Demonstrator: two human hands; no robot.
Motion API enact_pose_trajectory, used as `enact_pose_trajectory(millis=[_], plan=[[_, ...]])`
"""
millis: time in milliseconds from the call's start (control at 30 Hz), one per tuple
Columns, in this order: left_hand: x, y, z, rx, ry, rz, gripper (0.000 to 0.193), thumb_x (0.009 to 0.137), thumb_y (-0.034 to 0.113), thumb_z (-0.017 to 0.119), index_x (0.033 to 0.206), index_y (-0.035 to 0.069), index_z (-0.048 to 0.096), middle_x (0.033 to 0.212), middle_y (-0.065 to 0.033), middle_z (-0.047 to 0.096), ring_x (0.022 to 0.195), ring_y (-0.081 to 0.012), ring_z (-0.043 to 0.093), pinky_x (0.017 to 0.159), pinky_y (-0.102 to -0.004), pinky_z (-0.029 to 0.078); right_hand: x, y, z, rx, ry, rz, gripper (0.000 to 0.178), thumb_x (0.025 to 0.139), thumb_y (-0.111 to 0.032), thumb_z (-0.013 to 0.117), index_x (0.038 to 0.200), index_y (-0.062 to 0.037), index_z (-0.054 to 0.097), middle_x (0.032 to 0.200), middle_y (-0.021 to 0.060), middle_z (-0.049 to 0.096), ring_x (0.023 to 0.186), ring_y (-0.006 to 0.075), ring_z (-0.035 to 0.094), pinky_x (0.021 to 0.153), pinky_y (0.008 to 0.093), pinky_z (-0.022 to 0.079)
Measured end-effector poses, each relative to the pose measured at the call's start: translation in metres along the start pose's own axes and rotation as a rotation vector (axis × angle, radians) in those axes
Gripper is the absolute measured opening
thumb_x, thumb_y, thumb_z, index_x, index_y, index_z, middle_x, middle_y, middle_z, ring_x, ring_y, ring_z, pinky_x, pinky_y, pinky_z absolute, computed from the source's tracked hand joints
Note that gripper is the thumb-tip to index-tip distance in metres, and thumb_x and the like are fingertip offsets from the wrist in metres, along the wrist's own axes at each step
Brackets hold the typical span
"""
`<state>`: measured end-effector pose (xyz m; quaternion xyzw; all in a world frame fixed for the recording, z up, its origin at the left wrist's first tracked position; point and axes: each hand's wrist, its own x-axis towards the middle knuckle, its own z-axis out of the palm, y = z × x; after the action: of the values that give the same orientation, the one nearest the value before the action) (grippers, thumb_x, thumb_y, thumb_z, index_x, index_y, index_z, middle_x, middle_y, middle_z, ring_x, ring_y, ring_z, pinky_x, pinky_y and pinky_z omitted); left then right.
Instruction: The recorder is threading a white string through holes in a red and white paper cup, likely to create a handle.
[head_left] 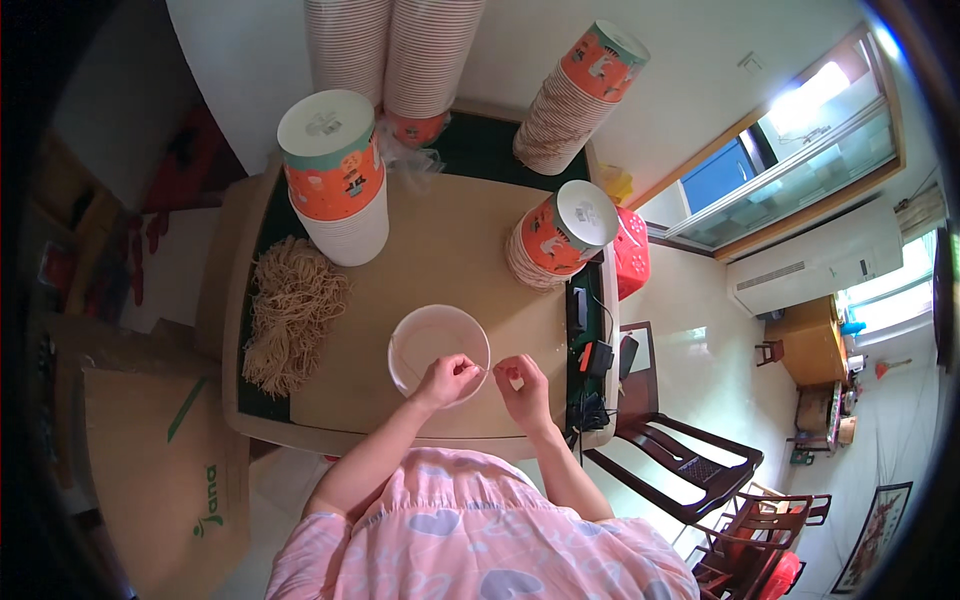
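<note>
Left hand over the near right part of a white cup, thumb and fingertips pinched together; right hand just right of the rim, fingers curled in a pinch too. Both appear to grip a thin cord (very fine, hard to make out). Cup stands upright, mouth up, on the table. Left of it, a loose heap of beige cords. Beyond, an upturned orange-and-green cup stack at left, a shorter stack at right; farther back, two tall stacks. Cardboard box left of the table; dark wooden chair to the right
</note>
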<state>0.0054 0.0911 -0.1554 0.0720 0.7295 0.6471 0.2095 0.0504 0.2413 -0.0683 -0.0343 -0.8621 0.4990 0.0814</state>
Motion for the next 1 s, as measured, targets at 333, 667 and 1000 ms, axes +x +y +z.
enact_pose_trajectory(millis=[333,667,1000], plan=[[-0.006,0.036,-0.001,0.181,-0.065,-0.089,0.021,0.078,0.022,0.068,0.089,0.005,0.062,0.060,-0.0030,0.055,0.055,-0.0088,0.052,0.053,-0.0273,0.044,-0.001,0.004,0.002,0.129,0.076,0.084,0.006,0.084,-0.002,0.060,0.088,-0.0009,0.056,0.082,0.0068,0.060,0.073,0.0130,0.058,0.066,0.0246,0.047],[-0.008,0.025,0.007,0.066,0.008,0.030,0.020,0.079,0.022,0.064,0.087,0.004,0.061,0.071,-0.0090,0.063,0.066,-0.0148,0.061,0.061,-0.0295,0.049,-0.005,0.018,0.003,0.393,0.024,0.258,0.005,0.091,-0.005,0.054,0.094,-0.0015,0.052,0.093,0.0062,0.061,0.077,0.0099,0.058,0.070,0.0226,0.048],[-0.009,0.040,0.014,0.188,0.043,0.019,0.015,0.077,0.018,0.064,0.086,0.007,0.061,0.062,-0.0063,0.059,0.056,-0.0171,0.058,0.055,-0.0305,0.046,0.009,0.020,-0.008,0.575,0.216,0.338,0.008,0.093,-0.013,0.051,0.093,-0.0051,0.048,0.088,0.0095,0.064,0.074,0.0135,0.060,0.069,0.0250,0.048]])
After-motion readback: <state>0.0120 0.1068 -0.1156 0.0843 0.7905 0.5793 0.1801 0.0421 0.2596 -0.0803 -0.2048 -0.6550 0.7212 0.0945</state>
